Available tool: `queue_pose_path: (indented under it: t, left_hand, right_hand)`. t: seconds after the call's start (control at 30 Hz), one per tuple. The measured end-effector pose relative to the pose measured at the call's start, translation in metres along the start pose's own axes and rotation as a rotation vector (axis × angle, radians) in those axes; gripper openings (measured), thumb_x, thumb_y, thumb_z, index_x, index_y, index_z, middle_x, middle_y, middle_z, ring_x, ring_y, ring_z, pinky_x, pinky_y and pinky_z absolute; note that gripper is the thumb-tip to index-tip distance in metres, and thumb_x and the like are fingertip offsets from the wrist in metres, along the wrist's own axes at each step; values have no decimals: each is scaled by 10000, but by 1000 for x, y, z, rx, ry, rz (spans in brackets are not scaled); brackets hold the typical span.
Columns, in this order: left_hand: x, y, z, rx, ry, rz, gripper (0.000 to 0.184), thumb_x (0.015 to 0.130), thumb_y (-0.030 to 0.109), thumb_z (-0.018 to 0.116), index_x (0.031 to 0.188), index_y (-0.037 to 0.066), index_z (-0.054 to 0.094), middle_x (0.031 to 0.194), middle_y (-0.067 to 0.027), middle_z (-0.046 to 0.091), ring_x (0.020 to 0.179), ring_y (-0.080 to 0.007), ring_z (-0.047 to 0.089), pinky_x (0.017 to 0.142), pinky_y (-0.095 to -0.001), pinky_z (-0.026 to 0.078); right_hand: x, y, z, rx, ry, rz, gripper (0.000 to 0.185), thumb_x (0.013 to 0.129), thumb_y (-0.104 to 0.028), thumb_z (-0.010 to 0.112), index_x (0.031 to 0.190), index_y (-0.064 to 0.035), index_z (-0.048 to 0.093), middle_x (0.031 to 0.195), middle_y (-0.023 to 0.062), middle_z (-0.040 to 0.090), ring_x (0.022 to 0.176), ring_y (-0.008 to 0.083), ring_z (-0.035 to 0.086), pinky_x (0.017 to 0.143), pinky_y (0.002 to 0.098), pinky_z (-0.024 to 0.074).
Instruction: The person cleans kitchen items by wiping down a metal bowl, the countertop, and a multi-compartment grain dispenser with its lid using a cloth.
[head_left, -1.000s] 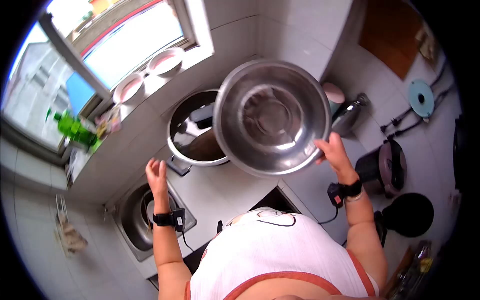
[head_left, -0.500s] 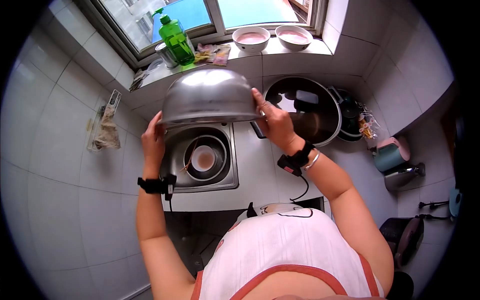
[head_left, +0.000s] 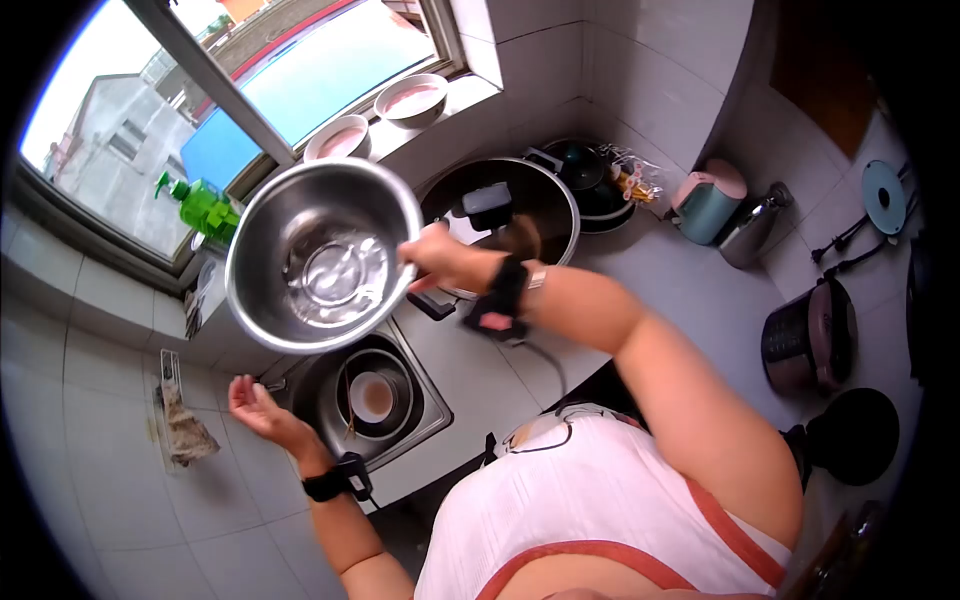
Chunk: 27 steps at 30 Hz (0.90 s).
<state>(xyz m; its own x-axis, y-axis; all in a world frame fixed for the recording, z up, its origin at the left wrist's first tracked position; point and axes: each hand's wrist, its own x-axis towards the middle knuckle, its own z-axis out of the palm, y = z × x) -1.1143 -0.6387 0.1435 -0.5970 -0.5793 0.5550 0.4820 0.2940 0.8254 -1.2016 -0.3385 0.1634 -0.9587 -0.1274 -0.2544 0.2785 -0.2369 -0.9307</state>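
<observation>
A large steel basin (head_left: 325, 255) is held up above the back of the sink, its hollow inside facing me. My right hand (head_left: 437, 258) grips its right rim, thumb on the inner side. Below the basin, my left hand (head_left: 256, 404) is off it, palm turned up and fingers apart, holding nothing. Under it to the right, the sink (head_left: 440, 415) contains a metal bowl (head_left: 400, 420) with a smaller light bowl (head_left: 371, 397) inside.
A big pot (head_left: 560, 195) stands behind my right wrist, a black pan (head_left: 605, 215) beyond it. Two white bowls (head_left: 412, 100) and a green bottle (head_left: 205, 207) line the sill. A kettle (head_left: 708, 205), a steel flask (head_left: 752, 228) and a cooker (head_left: 805, 338) are at right.
The basin has turned from upside down to inside-facing, now in my right hand alone. My left hand has let go of its rim and dropped lower. The view has swung right.
</observation>
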Motion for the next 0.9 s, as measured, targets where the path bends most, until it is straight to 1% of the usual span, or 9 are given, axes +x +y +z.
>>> queue_pose_path:
  t: [0.1,0.17,0.3,0.33,0.37,0.43,0.47,0.53,0.9]
  left_hand:
    - [-25,-63,27,-50,-184,-347,208,855,68,539,1060,68,500,921,-12,538,761,-70,508,594,-193,396]
    - [-47,-105,50,-22,-442,-739,291,867,264,584,1071,69,513,932,-29,571,781,-117,549,610,-229,426]
    - [-90,-134,131,-106,-680,-1205,822,841,604,499,1353,-13,319,1206,-166,513,1042,-254,536,851,-359,438]
    - [-97,-149,150,-225,-649,-1366,759,844,607,488,1257,-26,419,1160,-167,533,1038,-271,534,898,-386,422]
    - [-101,-142,166,-352,-636,-1486,610,858,591,477,1012,3,525,951,-123,574,898,-233,553,816,-354,447]
    - [-112,-163,185,-654,-596,-1556,499,878,559,468,785,69,481,711,-42,508,690,-180,508,683,-308,437]
    - [-116,-147,195,-556,-415,-1527,462,895,522,458,725,94,430,607,10,411,561,-137,421,570,-277,385]
    - [-119,-160,196,-557,-319,-1522,444,889,506,469,712,102,425,581,7,386,495,-127,382,489,-274,368]
    - [-99,-149,139,-352,-239,-1479,377,866,435,435,628,151,364,505,43,317,414,-107,309,442,-250,275]
  right_hand:
    - [-52,-28,-106,48,-75,-26,106,783,-93,586,828,2,571,680,33,561,549,137,579,464,267,503]
    - [-100,-24,-175,-50,22,-129,83,803,-108,590,833,-42,550,654,11,529,466,108,522,364,232,385]
    - [-217,18,-251,50,546,-58,123,803,-72,547,914,-28,516,691,42,570,466,123,543,322,230,410]
    - [-243,35,-268,14,617,7,131,796,-83,552,914,-36,519,690,44,571,464,122,539,320,233,408]
    - [-267,52,-283,-22,694,72,140,789,-95,556,915,-44,521,690,47,572,462,120,536,318,236,406]
    - [-304,95,-305,37,834,151,165,757,-118,592,880,-66,495,674,46,556,456,135,534,324,248,407]
    - [-314,112,-306,69,945,172,186,743,-121,606,860,-76,469,664,44,542,457,145,534,333,258,415]
    - [-331,142,-315,129,1045,200,272,711,-125,641,818,-94,393,640,46,504,469,171,536,362,283,437]
    - [-314,207,-350,234,1129,246,254,733,-119,606,874,-56,405,700,66,512,505,164,533,395,278,480]
